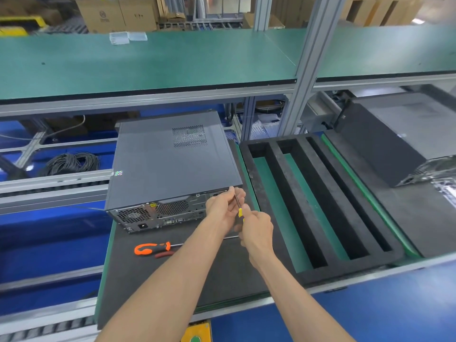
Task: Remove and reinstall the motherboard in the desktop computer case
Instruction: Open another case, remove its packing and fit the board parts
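While the cable coil (70, 162) is lying off to the left on the blue conveyor, the orange screwdriver (153, 248) and the red pliers (164, 254) are resting on the dark mat (172, 280) just in front of the computer case (172, 164). The case is lying flat on that mat, lid still on, its grey top showing a vent grille and its rear panel, with fan holes and ports, facing the person. At the case's rear right corner the left hand (223, 208) is curling around the shaft of a yellow screwdriver (238, 208), steadying the tip, while the right hand (256, 230) is gripping its handle. It looks like a lid screw is being worked loose, so the task is barely starting. Doing it well, I'd say, means keeping the tip square in the screw head, pressing in while turning, and catching the screw. The black foam tray (320, 213) is sitting empty to the right, another case (385, 144) beyond it
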### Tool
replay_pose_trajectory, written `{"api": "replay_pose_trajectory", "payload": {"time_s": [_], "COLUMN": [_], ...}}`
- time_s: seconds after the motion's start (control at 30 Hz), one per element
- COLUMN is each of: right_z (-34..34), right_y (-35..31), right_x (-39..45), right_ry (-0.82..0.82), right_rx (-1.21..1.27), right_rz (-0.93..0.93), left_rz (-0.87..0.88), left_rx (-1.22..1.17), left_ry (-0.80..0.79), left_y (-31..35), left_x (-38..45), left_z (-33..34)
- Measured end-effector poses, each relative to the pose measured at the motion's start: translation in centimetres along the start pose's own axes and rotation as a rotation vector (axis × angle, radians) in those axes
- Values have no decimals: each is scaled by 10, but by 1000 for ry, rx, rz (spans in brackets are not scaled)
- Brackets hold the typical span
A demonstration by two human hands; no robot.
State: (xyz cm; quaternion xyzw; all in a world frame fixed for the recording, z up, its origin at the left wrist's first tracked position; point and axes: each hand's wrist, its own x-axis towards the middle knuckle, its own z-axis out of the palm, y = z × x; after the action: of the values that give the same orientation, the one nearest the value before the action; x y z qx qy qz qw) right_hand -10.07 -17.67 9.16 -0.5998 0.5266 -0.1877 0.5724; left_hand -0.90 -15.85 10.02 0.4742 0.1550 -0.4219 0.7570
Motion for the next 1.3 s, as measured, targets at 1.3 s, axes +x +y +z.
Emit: {"api": "replay_pose_trajectory", "payload": {"time_s": [1.3], "right_z": [-5], "right_y": [-8], "right_x": [3], "right_ry": [-81], "right_rx": [-60], "right_rz": [32], "left_rz": [6], "left_rx": [-45], "left_ry": [47], "left_y": [1], "left_x": [4], "left_z": [2]}}
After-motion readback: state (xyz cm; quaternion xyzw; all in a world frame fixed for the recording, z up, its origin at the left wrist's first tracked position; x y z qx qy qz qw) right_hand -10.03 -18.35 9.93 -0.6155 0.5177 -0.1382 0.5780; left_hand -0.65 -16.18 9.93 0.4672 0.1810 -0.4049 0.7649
